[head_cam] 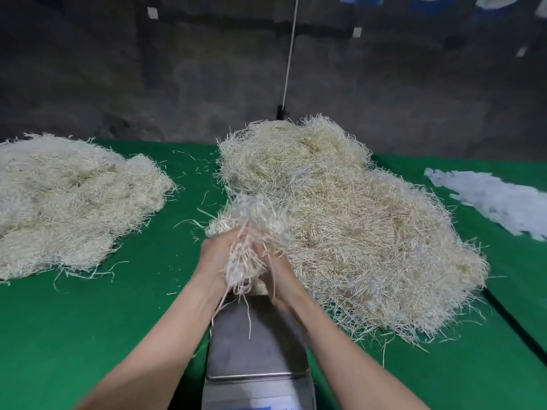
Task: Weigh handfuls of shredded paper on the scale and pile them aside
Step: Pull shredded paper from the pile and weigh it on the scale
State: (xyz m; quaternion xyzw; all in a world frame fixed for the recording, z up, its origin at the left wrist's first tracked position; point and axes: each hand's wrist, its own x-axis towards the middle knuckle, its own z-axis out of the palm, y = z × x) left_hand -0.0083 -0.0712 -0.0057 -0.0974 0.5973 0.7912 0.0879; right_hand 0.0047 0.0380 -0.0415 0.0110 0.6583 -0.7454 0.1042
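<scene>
Together my left hand and right hand clutch a handful of shredded paper above the scale; heap just right; pile well left on the green worktop

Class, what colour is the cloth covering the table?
Green, in the head view: table cloth.

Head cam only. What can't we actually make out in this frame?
All in the head view:
Display of the scale: cut off by the bottom edge, no reading.
Far end of its pan: hidden behind both hands and the handful.
Fingers of the left hand and right hand: buried in the handful and motion-blurred, so the grip is unclear.
The left pile: cut off by the left edge.
The white stuff at right: blurred, cut by the right edge, unidentifiable.
</scene>
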